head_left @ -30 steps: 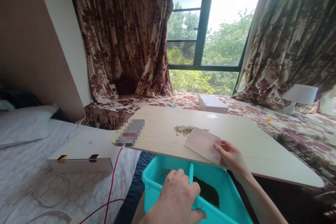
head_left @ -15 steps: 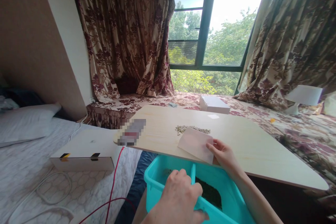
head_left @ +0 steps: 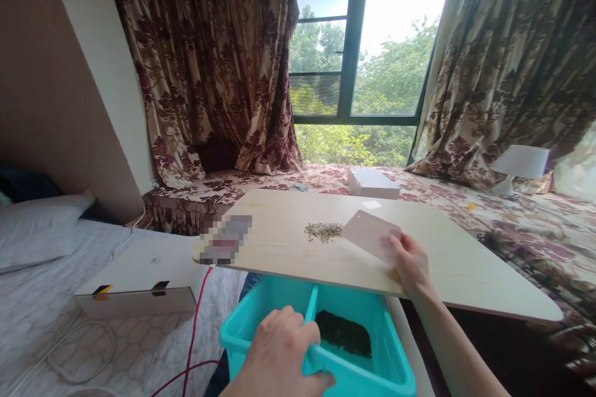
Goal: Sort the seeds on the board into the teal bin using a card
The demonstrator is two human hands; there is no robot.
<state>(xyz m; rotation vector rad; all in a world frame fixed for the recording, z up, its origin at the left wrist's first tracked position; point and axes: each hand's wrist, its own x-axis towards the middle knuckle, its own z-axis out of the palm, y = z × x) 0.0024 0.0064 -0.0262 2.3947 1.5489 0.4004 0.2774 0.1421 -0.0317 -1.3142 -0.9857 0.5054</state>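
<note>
My right hand [head_left: 410,262] is closed on a pale pink card [head_left: 370,233], held on edge on the light wooden board [head_left: 288,248]. Just left of the card lies a small heap of greenish seeds [head_left: 323,231]. My left hand [head_left: 279,353] grips the near rim of a turquoise plastic bin [head_left: 363,378] below the board's front edge. The bin has a divider; its right compartment holds a dark layer of seeds [head_left: 343,332].
A blurred-out item [head_left: 226,239] sits at the board's left end. A white box [head_left: 135,279] and a red cable [head_left: 198,316] lie on the bed to the left. A white box [head_left: 372,183] and a lamp [head_left: 516,164] rest on the patterned window seat.
My right hand has carried the card up and to the right, to the right of the seed heap. The seeds are gathered into a tighter heap. The bin sits further left in view.
</note>
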